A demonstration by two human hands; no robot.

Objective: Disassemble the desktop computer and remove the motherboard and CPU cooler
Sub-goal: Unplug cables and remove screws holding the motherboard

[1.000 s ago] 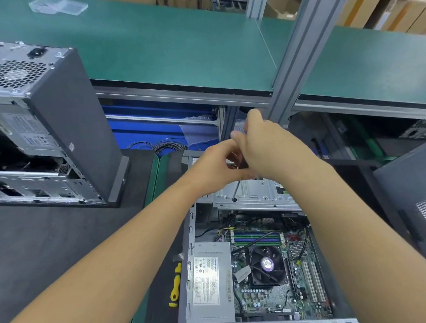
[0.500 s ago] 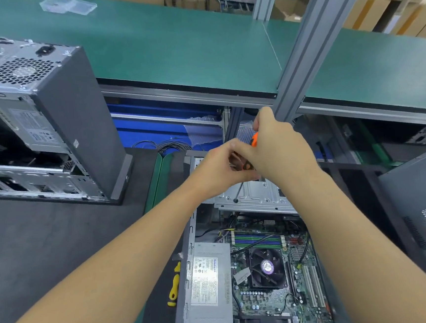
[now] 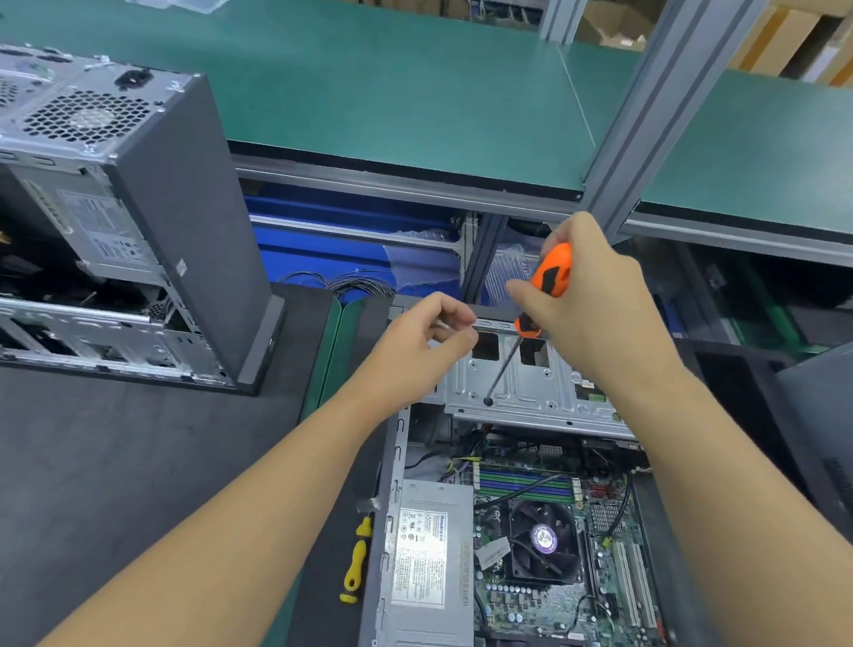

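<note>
While right hand (image 3: pixel 598 308) grips screwdriver (image 3: pixel 553 268) on far cage (image 3: pixel 538 380), left hand (image 3: pixel 416 345) pinches narrow, contents unclear: likely unscrewing; next, seat tip.

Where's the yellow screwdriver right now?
Head view, lower centre: the yellow screwdriver lies on the dark mat just left of the open computer case, beside its power supply.

I can read nothing for certain: the print on the power supply label (image 3: pixel 424 555), the cooler sticker (image 3: pixel 545 538) and the upright case label (image 3: pixel 101 230) is too blurred.
</note>
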